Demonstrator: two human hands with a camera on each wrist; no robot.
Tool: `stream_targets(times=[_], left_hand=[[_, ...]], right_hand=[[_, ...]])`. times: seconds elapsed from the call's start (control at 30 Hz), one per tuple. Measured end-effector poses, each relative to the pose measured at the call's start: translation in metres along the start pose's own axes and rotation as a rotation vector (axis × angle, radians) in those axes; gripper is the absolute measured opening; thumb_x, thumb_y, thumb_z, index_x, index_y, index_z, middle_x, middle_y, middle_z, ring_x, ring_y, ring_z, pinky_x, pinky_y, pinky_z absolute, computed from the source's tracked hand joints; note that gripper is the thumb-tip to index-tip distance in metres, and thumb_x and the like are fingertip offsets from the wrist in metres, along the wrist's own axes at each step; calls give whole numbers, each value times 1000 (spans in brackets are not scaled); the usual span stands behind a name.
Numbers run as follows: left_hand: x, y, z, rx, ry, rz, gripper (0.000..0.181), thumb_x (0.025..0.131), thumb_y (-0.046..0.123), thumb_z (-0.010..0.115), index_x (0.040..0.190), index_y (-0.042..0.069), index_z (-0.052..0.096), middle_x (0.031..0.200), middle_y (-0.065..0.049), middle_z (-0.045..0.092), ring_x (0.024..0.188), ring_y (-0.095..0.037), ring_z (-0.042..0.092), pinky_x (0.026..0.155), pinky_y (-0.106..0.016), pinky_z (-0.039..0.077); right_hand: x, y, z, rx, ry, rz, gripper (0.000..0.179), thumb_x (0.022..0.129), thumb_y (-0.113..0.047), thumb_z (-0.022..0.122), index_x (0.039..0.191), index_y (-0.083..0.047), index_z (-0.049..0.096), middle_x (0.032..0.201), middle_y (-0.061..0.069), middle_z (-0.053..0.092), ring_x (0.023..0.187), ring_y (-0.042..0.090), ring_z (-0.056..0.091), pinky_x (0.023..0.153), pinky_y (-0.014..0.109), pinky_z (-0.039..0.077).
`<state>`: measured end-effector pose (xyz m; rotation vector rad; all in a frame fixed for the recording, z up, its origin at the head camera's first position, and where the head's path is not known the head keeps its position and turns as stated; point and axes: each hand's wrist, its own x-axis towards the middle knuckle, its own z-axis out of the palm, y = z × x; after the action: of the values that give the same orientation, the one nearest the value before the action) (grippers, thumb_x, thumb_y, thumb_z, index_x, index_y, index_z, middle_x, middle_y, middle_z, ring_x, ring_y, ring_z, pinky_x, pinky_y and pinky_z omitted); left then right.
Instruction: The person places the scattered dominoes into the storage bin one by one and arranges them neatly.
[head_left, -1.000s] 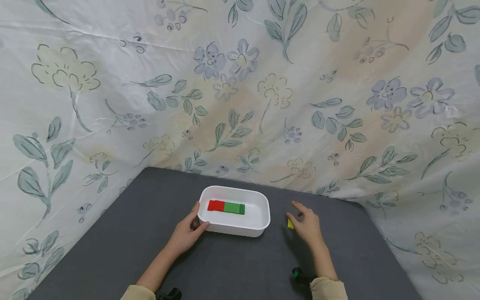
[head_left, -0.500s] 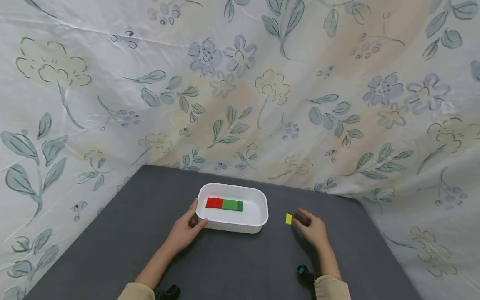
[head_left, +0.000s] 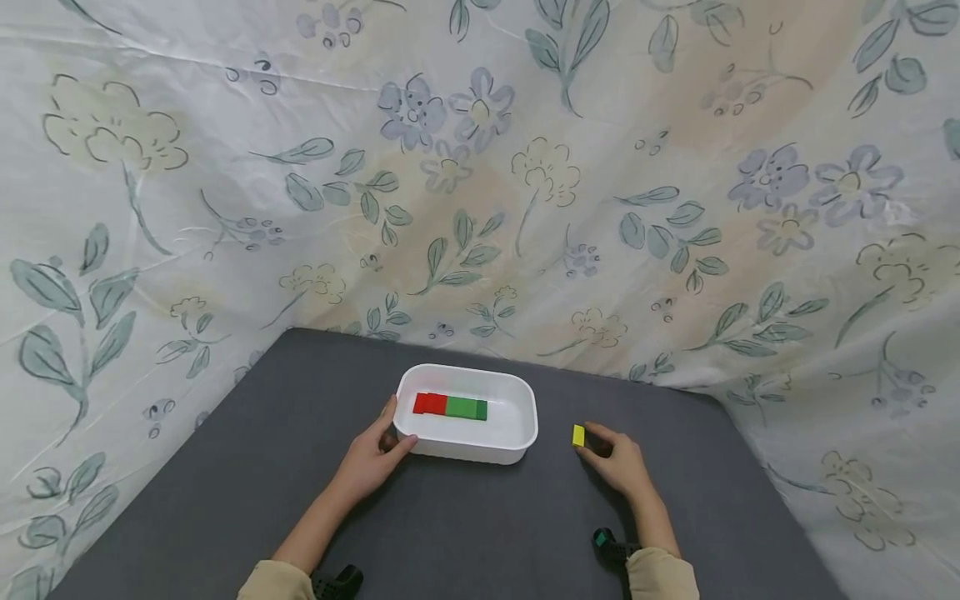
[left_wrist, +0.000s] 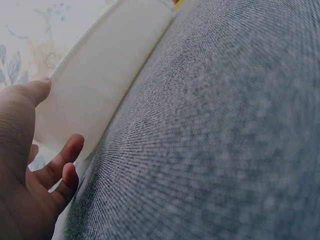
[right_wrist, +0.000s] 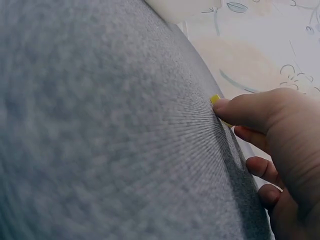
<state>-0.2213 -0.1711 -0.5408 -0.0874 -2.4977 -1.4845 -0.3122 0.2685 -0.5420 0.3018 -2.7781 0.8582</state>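
Observation:
A white rectangular plastic tub (head_left: 465, 452) sits on the dark table. Within it, red blocks (head_left: 430, 404) and green blocks (head_left: 461, 408) lie end to end in a row. My left hand (head_left: 367, 462) holds the tub's left near corner, thumb at the near rim and forefinger along the left end. To the right of the tub, my right hand (head_left: 624, 468) pinches a small yellow block (head_left: 578, 436) between thumb and forefinger. In the right wrist view, the thumb (right_wrist: 245, 111) covers most of this block, and the other fingers are loosely bent beside it.
Dark grey cloth (head_left: 465, 525) covers the table. A floral curtain (head_left: 480, 183) hangs behind it and along both sides. Black wrist devices with straps, such as the right one (head_left: 611, 546), are worn below each hand near the beige sleeves (head_left: 660, 573).
My right hand has drawn back to the right of the yellow block, then come left again so that thumb and forefinger meet its ends. The left hand stays on the tub.

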Motion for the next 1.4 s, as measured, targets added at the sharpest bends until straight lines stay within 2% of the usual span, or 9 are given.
stream_targets(times=[0.1,0.4,0.57,0.73,0.97,1.1,1.2,1.33,1.4], left_hand=[[0,0,0,0,-2,-2,90,98,32,78,168,9,27,163,-16,45,82,-17,55,66,-27,45],[0,0,0,-6,-1,-4,90,98,32,79,168,8,28,162,-17,46,82,-17,54,65,-27,44],[-1,0,1,8,7,-9,89,98,32,79,168,9,28,162,-16,46,81,-16,54,65,-26,44],[0,0,0,5,11,-8,90,98,33,79,168,9,28,148,-17,59,80,-15,54,64,-26,44],[1,1,0,-13,-1,-6,90,98,33,79,168,8,27,166,-17,41,81,-17,55,65,-26,45],[1,3,0,-5,3,-23,91,98,33,79,168,10,27,147,-18,59,80,-16,54,64,-26,45],[1,3,0,-2,3,-30,91,97,34,79,169,10,27,136,-17,63,80,-16,54,64,-26,45],[1,3,-1,-5,1,-29,91,98,33,79,168,10,27,146,-17,59,81,-17,53,64,-26,44],[1,3,-2,-2,-3,-32,91,98,34,79,169,10,26,143,-18,60,82,-17,53,64,-26,44]], right_hand=[[1,0,3,-11,-2,-4,49,95,-22,81,140,-7,69,122,21,73,93,28,65,84,53,53],[1,-3,6,-5,3,-33,44,96,-19,79,137,-7,72,103,13,73,80,20,51,72,40,42],[0,-1,6,-17,14,-63,42,97,-19,79,136,-7,72,119,18,74,88,27,60,80,48,50],[1,-2,4,-8,23,-90,41,97,-19,79,136,-6,73,132,20,72,105,38,67,93,59,52],[2,-6,0,-13,33,-98,41,97,-20,79,135,-6,73,130,19,73,93,29,65,83,51,52],[3,-8,-4,-14,61,-117,40,97,-17,79,134,-4,73,130,20,73,94,32,67,83,52,54],[3,-12,-8,-10,72,-123,40,97,-17,79,134,-3,73,123,21,74,86,28,63,71,44,52],[4,-19,-17,-13,91,-123,40,97,-19,79,134,-4,73,120,21,74,85,25,60,65,37,44],[5,-25,-23,-17,105,-125,40,97,-19,79,134,-5,73,124,21,73,89,28,61,67,37,44]])
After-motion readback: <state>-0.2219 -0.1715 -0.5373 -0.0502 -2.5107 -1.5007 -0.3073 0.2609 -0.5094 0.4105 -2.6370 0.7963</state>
